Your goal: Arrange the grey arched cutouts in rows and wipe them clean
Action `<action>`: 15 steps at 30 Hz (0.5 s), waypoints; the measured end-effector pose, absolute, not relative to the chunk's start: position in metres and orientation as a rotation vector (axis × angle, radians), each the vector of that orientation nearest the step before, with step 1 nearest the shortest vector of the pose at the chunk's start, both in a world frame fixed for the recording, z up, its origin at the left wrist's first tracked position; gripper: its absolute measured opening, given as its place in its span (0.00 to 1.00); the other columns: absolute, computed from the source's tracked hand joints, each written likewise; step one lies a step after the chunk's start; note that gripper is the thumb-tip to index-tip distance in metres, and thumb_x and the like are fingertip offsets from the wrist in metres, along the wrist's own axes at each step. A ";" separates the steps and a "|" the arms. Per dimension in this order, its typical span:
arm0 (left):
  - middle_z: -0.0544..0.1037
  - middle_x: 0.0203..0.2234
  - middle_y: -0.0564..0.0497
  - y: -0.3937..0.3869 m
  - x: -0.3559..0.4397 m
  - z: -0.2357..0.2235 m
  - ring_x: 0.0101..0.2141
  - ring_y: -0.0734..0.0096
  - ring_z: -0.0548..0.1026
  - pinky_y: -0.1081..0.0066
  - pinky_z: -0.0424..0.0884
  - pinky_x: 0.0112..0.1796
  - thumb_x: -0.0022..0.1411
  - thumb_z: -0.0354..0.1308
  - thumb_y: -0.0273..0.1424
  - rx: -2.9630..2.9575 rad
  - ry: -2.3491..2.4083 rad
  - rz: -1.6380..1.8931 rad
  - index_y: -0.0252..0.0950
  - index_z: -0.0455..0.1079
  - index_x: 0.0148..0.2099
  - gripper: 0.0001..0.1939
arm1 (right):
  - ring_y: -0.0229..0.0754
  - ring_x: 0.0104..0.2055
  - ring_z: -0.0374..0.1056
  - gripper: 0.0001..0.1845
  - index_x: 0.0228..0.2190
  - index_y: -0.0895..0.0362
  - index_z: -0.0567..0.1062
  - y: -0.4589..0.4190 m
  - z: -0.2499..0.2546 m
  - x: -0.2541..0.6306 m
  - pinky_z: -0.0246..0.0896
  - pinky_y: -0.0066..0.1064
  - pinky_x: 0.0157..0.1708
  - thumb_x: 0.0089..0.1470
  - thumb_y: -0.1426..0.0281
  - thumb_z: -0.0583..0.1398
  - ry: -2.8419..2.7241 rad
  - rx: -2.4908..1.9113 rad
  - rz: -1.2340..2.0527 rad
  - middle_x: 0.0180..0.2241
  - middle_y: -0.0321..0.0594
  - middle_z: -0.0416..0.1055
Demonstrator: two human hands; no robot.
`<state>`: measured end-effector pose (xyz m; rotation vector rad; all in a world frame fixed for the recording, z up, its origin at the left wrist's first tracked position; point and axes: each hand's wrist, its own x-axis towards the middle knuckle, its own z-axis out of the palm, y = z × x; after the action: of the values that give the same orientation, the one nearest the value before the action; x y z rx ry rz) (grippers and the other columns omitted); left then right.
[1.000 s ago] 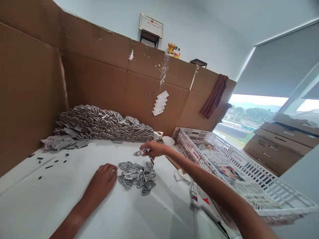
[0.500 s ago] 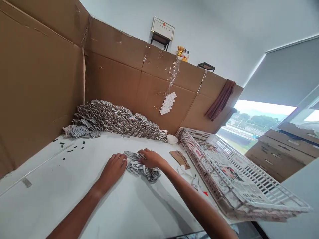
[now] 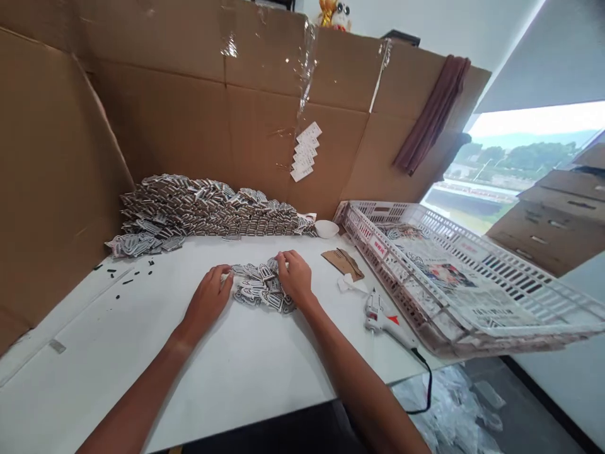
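Observation:
A loose heap of small flat grey-and-white printed cut-outs (image 3: 259,289) lies on the white table between my hands. My left hand (image 3: 208,299) rests at the heap's left edge, its fingers bent loosely and the thumb apart. Against the right side of the heap lies my right hand (image 3: 295,277), with curved fingers touching the outer pieces. Neither hand is visibly lifting a piece. Part of the heap's right edge is hidden behind the right hand. Farther back, a long stacked bank of similar cut-outs (image 3: 203,211) leans against the cardboard.
A glue gun (image 3: 375,315) with a black cord lies right, beside a white plastic crate (image 3: 411,302) lined with newspaper. A brown cardboard scrap (image 3: 343,263) and white bowl (image 3: 326,229) lie nearby. Small black bits (image 3: 127,282) dot the left. Cardboard walls (image 3: 189,120) enclose the back and left.
The camera view has tipped down, revealing the whole glue gun and table edge. My right hand has moved from above the heap to its right side; the heap looks more gathered.

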<state>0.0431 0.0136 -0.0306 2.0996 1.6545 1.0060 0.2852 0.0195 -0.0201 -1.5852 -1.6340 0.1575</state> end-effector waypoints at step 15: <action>0.75 0.58 0.39 0.016 0.047 -0.029 0.61 0.49 0.71 0.49 0.63 0.68 0.70 0.44 0.55 2.014 1.708 1.052 0.38 0.69 0.58 0.30 | 0.49 0.27 0.61 0.25 0.26 0.45 0.61 -0.190 0.073 0.326 0.71 0.52 0.48 0.69 0.44 0.47 -1.224 -0.557 0.801 0.24 0.35 0.53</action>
<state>0.0472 0.0160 -0.0286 2.0144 1.7079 1.0519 0.3255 -0.1901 0.0730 -0.5575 -1.2240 0.8008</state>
